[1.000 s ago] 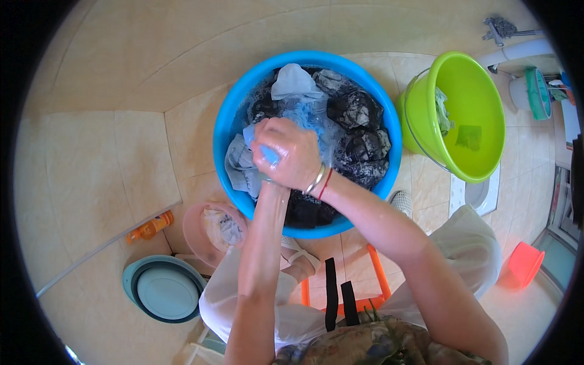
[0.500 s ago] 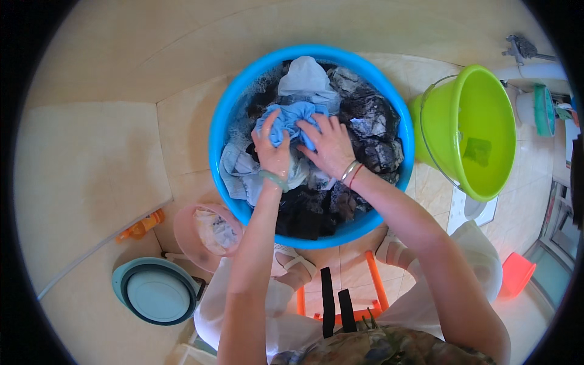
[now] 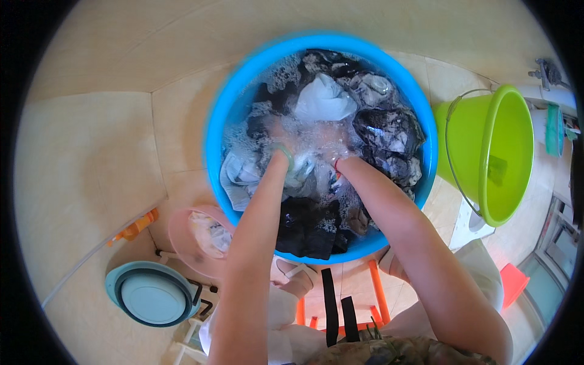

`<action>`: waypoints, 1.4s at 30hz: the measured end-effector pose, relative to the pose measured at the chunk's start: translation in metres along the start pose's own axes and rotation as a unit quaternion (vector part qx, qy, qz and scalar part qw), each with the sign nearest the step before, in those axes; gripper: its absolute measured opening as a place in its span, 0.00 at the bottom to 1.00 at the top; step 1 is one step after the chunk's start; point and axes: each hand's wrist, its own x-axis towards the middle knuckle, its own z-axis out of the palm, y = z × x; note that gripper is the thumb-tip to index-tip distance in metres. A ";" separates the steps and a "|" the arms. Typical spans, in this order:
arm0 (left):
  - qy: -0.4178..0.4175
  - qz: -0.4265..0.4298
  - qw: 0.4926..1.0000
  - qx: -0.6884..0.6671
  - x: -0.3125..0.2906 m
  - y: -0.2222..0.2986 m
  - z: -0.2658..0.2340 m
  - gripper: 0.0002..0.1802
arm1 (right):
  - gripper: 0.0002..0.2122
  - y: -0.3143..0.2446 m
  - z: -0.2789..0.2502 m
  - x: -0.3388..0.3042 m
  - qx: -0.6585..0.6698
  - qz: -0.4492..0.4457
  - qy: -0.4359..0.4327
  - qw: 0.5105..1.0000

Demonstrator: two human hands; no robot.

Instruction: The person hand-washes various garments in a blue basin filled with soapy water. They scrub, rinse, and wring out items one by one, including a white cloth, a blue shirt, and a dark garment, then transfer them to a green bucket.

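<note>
Tiled walls [image 3: 91, 140] around a blue tub [image 3: 216, 121], upper centre
Orange stool [image 3: 379, 292] at bottom centre; farther, left hand [image 3: 278, 129] and right hand [image 3: 333, 132] sunk in froth among wet clothes [image 3: 325, 100], too veiled to tell their grip; then a green bucket [image 3: 468, 137], right

Hands [image 3: 279, 131] underwater in blue tub [image 3: 322, 41]

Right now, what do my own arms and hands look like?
Your left forearm and right forearm show bare, without sleeves. The left has a pale green bangle, the right a thin red bracelet, at the wrist. Foamy water blurs the left hand and right hand, hiding finer detail.
</note>
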 end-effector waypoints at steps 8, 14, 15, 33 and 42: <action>-0.052 -0.227 0.749 -0.621 -0.030 0.101 -0.069 0.34 | 0.13 -0.059 -0.076 -0.051 0.266 -0.029 0.280 0.922; -0.288 -0.199 0.496 -0.795 -0.063 0.122 -0.130 0.20 | 0.21 -0.132 -0.127 -0.154 0.212 -0.217 0.228 0.925; -0.285 -0.198 0.497 -0.795 -0.071 0.126 -0.139 0.19 | 0.22 -0.140 -0.133 -0.165 0.189 -0.234 0.226 0.927; 0.041 -0.226 0.794 -0.562 -0.117 0.196 -0.149 0.15 | 0.08 -0.064 -0.145 -0.095 0.222 0.006 0.388 0.895; -0.129 0.203 0.947 -0.212 -0.189 0.162 -0.118 0.29 | 0.10 0.006 -0.141 -0.176 0.056 -0.021 0.281 0.958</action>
